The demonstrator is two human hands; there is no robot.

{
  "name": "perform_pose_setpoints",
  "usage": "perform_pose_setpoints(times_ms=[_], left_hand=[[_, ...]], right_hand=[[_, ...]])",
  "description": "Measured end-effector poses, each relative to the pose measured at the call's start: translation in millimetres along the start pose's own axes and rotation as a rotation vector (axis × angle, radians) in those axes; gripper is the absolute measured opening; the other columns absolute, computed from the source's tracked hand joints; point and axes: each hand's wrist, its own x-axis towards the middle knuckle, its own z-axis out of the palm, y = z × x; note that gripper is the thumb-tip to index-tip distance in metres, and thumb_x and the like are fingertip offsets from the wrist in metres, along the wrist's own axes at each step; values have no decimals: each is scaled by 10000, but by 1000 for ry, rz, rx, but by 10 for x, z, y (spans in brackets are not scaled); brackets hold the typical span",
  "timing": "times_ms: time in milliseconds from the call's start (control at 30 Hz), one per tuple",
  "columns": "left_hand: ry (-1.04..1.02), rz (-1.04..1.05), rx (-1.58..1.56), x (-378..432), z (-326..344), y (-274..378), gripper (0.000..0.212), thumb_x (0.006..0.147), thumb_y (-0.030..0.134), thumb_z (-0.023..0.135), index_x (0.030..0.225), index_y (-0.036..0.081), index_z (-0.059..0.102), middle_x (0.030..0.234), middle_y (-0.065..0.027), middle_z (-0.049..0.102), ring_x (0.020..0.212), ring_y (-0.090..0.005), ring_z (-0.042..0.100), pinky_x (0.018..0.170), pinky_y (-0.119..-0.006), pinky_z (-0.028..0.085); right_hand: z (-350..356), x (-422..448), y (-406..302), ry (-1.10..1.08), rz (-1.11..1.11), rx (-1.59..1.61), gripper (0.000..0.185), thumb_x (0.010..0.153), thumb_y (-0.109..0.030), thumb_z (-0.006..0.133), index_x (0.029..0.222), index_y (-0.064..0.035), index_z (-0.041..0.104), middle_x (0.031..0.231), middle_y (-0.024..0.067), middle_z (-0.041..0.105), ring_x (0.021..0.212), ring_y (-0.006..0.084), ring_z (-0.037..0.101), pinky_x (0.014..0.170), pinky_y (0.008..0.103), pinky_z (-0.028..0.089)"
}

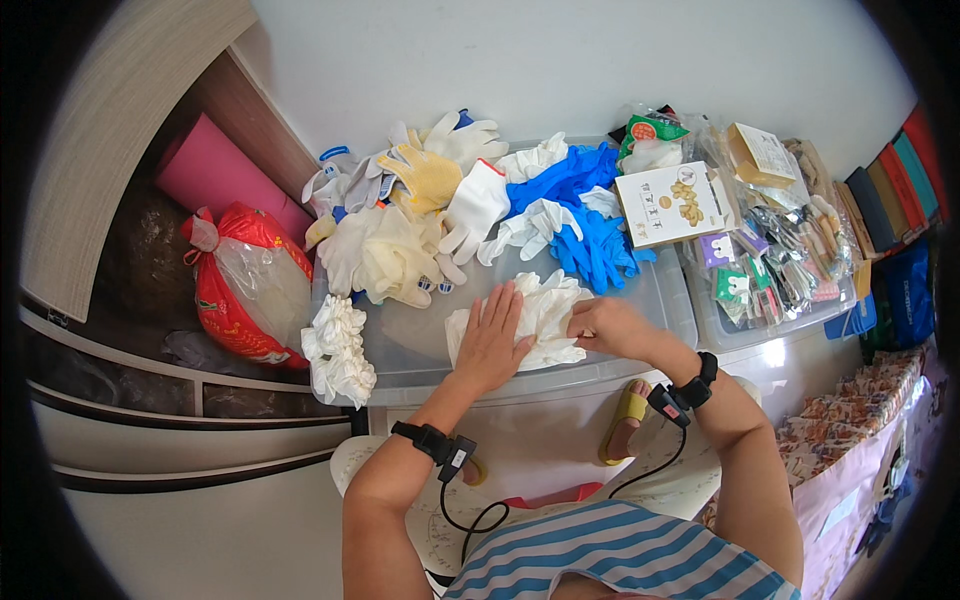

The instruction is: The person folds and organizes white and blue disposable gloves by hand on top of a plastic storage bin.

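My left hand [491,341] lies flat, fingers apart, on the left part of a heap of thin white gloves [544,315]. At the heap's right edge, my right hand [609,328] has its fingertips pinched on the white material; what exactly they grip is partly hidden. The heap rests on a translucent plastic bin lid [405,375]. Bunched white gloves [337,349] sit at the lid's left edge. Behind my left hand are cream gloves [394,259], a yellow dotted glove [424,176] and a white knit glove [476,206]. Blue disposable gloves [592,244] lie behind the heap.
A second plastic bin [787,319] on the right carries small packets and a white printed box [671,204]. To the left, a red plastic bag [251,285] and a pink roll [225,180] stand in an open cabinet [142,135]. A wall [562,67] rises behind the bins.
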Motion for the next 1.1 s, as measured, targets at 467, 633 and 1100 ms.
perform_pose_setpoints(times_ms=[467,633,1100], left_hand=[[21,12,16,8,28,6,716,949,347,553,1499,-28,290,1596,-184,235,1478,-328,217,1187,-513,182],[-7,-4,13,-2,8,-6,728,948,348,553,1504,-29,274,1601,-182,222,1484,-324,201,1190,-507,175],[-40,-14,-1,-1,6,-4,718,974,357,500,1524,-20,237,1615,-184,185,1498,-318,165,1206,-486,122]], right_hand=[[353,4,-215,145,-322,-289,196,710,-189,783,784,-88,633,871,42,548,895,228,598,661,387,524],[252,-45,-197,270,-48,0,105,742,-153,738,752,-88,656,821,62,607,776,271,635,631,397,522],[420,-218,79,187,363,-110,172,770,-265,709,745,-96,729,802,126,683,734,325,671,655,431,529]])
